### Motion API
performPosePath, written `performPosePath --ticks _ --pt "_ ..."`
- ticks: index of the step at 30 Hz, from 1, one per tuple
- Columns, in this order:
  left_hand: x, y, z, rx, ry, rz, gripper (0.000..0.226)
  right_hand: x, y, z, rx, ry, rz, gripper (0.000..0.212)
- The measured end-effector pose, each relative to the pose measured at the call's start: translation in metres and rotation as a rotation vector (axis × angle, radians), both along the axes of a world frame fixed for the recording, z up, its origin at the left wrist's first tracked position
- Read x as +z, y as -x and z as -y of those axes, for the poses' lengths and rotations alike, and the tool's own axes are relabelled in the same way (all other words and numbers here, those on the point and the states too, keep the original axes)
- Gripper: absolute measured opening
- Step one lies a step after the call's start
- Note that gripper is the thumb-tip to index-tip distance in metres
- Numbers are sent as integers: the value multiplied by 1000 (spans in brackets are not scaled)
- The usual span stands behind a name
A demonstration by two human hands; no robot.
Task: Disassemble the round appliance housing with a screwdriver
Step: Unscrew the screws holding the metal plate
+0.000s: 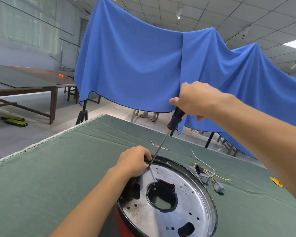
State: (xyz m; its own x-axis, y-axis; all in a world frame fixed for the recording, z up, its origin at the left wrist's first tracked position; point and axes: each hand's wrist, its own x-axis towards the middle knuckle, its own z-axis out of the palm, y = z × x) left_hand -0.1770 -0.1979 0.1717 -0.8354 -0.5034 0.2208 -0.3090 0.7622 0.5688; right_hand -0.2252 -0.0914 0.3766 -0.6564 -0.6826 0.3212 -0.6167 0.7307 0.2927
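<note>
The round appliance housing point(188, 199) lies on the green table cloth, its silver metal base plate facing up inside a black rim, with red casing below. The plate has a large ragged centre hole and several small holes. My left hand point(135, 161) grips the housing's far-left rim. My right hand point(196, 100) is closed around the black and orange handle of a screwdriver point(161, 144). Its long shaft slants down and left, and its tip rests at the plate's edge right beside my left fingers.
Loose wires with small grey connector parts point(210, 175) lie on the cloth right of the housing. A yellow scrap point(277, 182) sits further right. A blue sheet point(143, 65) hangs behind the table's far edge. Wooden tables point(32, 82) stand at left.
</note>
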Motion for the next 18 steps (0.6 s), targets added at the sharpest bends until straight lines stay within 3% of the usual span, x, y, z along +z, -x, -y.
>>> performPosePath --ticks 3,5,11,13,14,18 --pt "1 -1 -1 3 -1 10 41 7 5 0 126 74 318 14" --pt "2 -1 -1 5 0 14 40 9 5 -2 219 127 524 23" --pt "3 -2 -2 1 -10 22 40 -1 -4 6 186 214 355 55" --pt "2 -2 -2 1 -11 17 40 -3 0 11 189 186 210 38" --pt "3 -2 -2 1 -13 15 40 -1 1 12 196 181 236 26" --pt "2 -2 -3 9 -20 18 41 14 0 8 223 206 586 8"
